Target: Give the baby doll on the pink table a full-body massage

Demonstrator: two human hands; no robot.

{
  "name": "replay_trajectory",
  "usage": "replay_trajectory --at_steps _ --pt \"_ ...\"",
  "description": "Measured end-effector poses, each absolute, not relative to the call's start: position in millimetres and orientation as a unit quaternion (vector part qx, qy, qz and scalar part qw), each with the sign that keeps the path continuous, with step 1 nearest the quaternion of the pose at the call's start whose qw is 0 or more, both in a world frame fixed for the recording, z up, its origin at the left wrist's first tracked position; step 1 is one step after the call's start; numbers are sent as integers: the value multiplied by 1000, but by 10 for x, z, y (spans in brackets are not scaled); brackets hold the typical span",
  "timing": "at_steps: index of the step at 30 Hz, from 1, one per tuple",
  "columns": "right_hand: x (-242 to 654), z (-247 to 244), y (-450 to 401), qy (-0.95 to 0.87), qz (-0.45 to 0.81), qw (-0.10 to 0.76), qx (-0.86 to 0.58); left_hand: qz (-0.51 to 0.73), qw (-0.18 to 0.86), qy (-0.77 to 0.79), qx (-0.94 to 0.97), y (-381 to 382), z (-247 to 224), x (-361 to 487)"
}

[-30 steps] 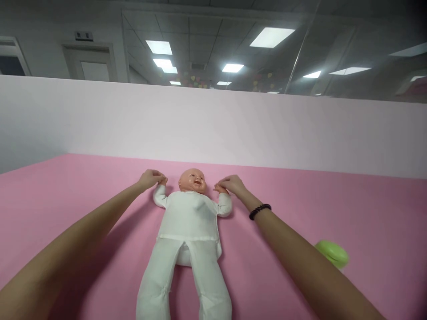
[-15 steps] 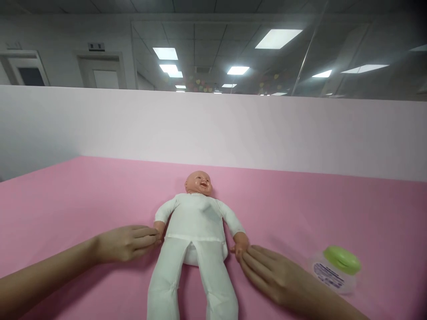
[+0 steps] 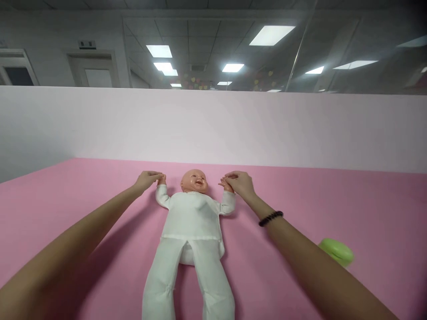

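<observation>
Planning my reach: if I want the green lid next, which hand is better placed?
Probably your right hand: the green lid lies by its forearm. Your left hand is across the baby doll. Each hand grips the doll.

This looks like an office or a similar institutional interior, perhaps a training room. A grey ceiling of square panels (image 3: 203, 29) carries bright white rectangular light panels (image 3: 272, 35), visible through or reflected in a large framed glass pane (image 3: 253, 58). A pale door with a light inset panel (image 3: 96, 76) stands beneath a small dark rectangular sign (image 3: 87, 44). A plain white upright partition (image 3: 213, 126) backs the smooth pink tabletop (image 3: 287, 195), where a bald, white-clothed baby doll (image 3: 193, 215) suggests training.
</observation>
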State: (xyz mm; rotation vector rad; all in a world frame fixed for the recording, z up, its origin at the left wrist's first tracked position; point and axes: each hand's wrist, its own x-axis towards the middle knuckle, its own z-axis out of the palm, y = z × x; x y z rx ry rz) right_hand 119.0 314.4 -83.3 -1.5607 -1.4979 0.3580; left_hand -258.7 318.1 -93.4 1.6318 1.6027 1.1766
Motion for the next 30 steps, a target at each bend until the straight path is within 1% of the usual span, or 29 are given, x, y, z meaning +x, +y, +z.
replay_trajectory --at_steps 3,4,6,8,10,14,17,21,26,30 --pt "1138 -1087 3475 -595 228 370 -676 362 274 677 579 3518 -1130 -2628" --pt "1129 -1185 3531 -602 250 352 -672 344 271 691 575 3582 -1193 -2632" --pt "1121 -1356 3594 -615 283 343 -651 328 289 685 583 3654 -1292 -2625" --pt "1126 -1457 3627 -611 302 361 -637 327 318 659 598 3672 -1346 -2613" --pt "1153 -1482 3650 -584 309 389 -642 344 325 645 600 3655 -1360 -2612" --pt "1292 -1401 3626 -484 283 493 -665 433 286 647 558 3543 -1336 -2677" --pt "1456 -1343 3501 -398 255 530 -704 439 243 681 533 3405 -1312 -2783" --pt "1657 -1343 3233 -348 248 500 -754 412 211 730 503 3164 -1318 -2980" --pt "1754 -1362 2892 -331 233 419 -813 375 200 766 482 2788 -1356 -3189" --pt "1714 -1323 2655 -348 200 376 -835 369 203 768 482 2470 -1340 -3265"
